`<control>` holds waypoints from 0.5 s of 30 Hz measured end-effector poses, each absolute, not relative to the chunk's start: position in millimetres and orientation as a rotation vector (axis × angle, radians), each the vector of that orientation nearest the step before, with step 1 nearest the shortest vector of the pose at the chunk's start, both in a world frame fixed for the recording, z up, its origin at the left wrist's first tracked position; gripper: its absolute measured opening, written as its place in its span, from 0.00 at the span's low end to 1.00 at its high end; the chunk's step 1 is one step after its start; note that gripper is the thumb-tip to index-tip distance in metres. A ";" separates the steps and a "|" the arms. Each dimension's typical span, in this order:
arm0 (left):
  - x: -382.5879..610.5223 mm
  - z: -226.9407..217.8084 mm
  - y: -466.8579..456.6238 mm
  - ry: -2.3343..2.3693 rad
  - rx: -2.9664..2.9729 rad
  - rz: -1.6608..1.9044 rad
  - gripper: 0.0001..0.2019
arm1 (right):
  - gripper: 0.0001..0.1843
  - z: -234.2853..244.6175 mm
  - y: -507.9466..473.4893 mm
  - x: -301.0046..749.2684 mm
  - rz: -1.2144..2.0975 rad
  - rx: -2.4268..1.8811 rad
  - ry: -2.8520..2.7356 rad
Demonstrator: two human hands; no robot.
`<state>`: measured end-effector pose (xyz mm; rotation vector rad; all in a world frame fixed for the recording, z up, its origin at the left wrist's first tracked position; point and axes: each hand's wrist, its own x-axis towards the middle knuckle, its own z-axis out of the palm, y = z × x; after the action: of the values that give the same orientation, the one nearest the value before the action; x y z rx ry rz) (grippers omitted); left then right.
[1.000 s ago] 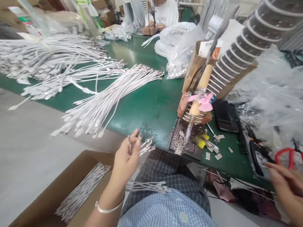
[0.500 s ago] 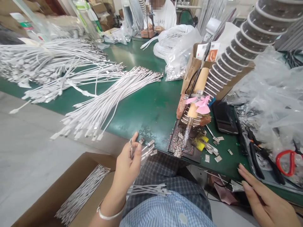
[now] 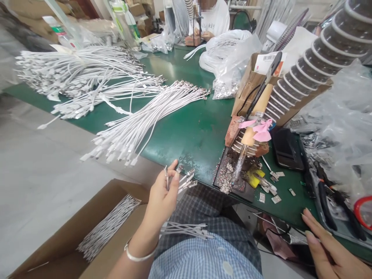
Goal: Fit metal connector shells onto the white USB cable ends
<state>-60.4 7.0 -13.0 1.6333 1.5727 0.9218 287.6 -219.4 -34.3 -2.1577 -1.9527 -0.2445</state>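
Note:
My left hand (image 3: pixel 162 197) is closed around a few short white cables, and their metal USB plugs (image 3: pixel 187 181) stick out to the right past the thumb. It hovers at the front edge of the green table (image 3: pixel 186 131), above my lap. More white cables (image 3: pixel 188 231) lie across my lap. At the lower right, my right hand (image 3: pixel 331 248) is held by the table edge with its fingers stretched out and nothing visible in them. Loose metal plug shells (image 3: pixel 276 198) lie on the table between the two hands, beside a yellow sponge (image 3: pixel 254 178).
A wooden-handled soldering iron (image 3: pixel 252 128) points down over a solder-strewn plate, beneath a ribbed hose (image 3: pixel 305 73). Bundled white cables (image 3: pixel 145 120) cover the table's left. A cardboard box (image 3: pixel 116 190) stands below, a phone (image 3: pixel 287 149) and pliers (image 3: pixel 327 205) rightward. A person sits opposite.
The whole view has shifted, so things appear farther right. Both hands keep nearly the same pose, and the left still grips the cables.

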 end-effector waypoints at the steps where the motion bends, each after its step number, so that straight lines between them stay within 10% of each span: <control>1: -58.9 -12.8 5.9 1.575 1.624 0.925 0.16 | 0.29 -36.0 -220.9 288.8 -0.240 -2.160 -1.960; 15: -47.0 -9.5 -6.4 1.604 1.549 0.910 0.14 | 0.33 -36.4 -227.0 300.4 -0.147 -2.073 -2.008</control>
<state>-47.0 -6.4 -9.5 1.5486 1.6044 0.9099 300.4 -227.0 -36.4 -2.0735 -2.0080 -0.1467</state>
